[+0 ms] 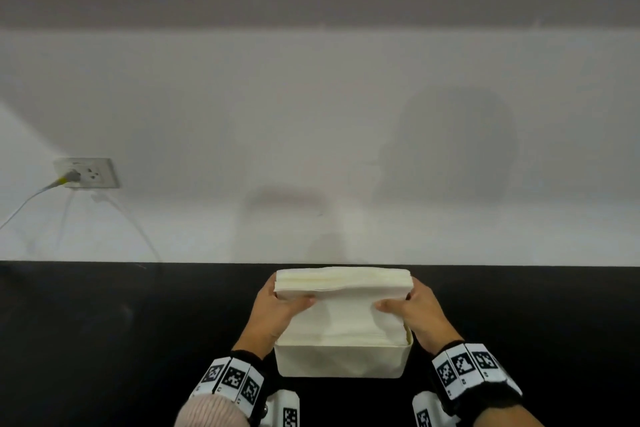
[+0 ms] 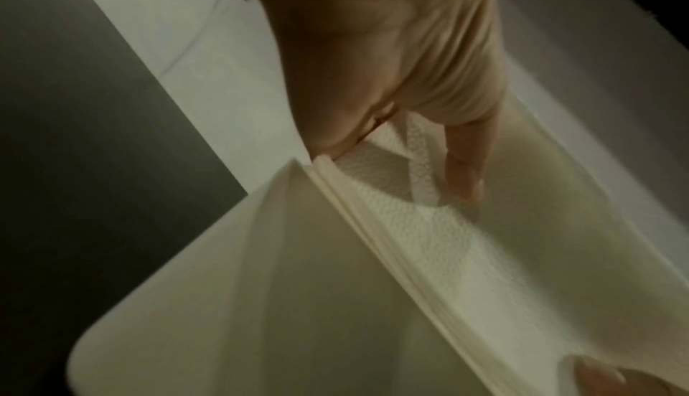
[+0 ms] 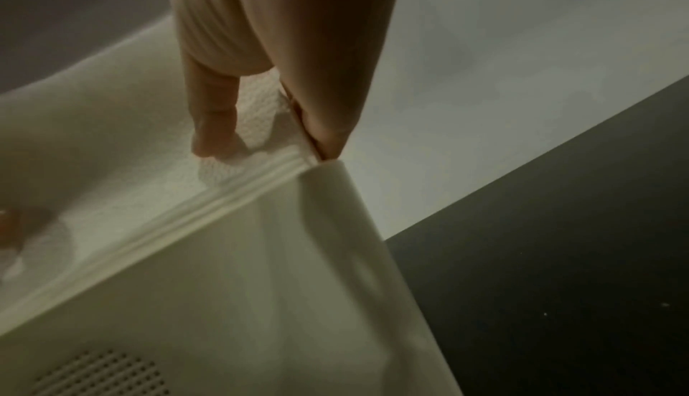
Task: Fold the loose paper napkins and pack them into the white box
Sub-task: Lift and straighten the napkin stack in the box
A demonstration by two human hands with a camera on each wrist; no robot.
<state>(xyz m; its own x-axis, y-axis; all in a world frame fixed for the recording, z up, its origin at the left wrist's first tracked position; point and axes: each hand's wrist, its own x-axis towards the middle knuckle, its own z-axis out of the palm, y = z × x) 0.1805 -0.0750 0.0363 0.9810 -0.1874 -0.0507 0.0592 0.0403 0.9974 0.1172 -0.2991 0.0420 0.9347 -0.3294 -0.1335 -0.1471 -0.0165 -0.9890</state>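
A white box (image 1: 341, 362) stands on the black table near its front edge. A thick stack of folded white napkins (image 1: 346, 282) sits tilted in it, its far half raised above the rim. My left hand (image 1: 277, 302) grips the stack's left end, thumb on top and fingers beneath. At the right end my right hand (image 1: 414, 305) grips it the same way. In the left wrist view the thumb (image 2: 464, 172) presses the embossed napkins (image 2: 440, 243) beside the box wall (image 2: 261, 284). The right wrist view shows my right thumb (image 3: 212, 119) on the napkins (image 3: 156, 193), above the box's side (image 3: 261, 299).
The black table (image 1: 121, 329) runs to a white wall (image 1: 311, 149) close behind the box. A wall socket (image 1: 86, 173) with a plugged white cable (image 1: 20, 208) sits at the left. Marker bands wrap both wrists.
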